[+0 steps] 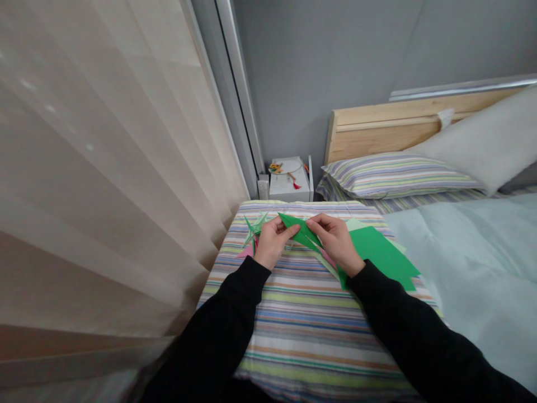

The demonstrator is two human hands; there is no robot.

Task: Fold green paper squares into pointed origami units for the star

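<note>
A piece of folded green origami paper (302, 233) is held up between both hands above a striped cloth. My left hand (272, 240) pinches its left part between thumb and fingers, with a pointed tip sticking up. On its right side, my right hand (334, 239) pinches the paper too. Folded paper cranes (254, 228) in green and pink lie just beyond my left hand, partly hidden by it. Flat green paper sheets (380, 257) are spread beside my right wrist, with paler green and pink pieces partly under them and the hand.
The striped cloth (310, 324) covers the surface under my hands. Pleated curtains (117, 168) hang close on the left. A bed with a pale blue quilt (474, 268) and striped pillow (398, 174) stands right. Behind is a white bedside cabinet (285, 187) with small items on top.
</note>
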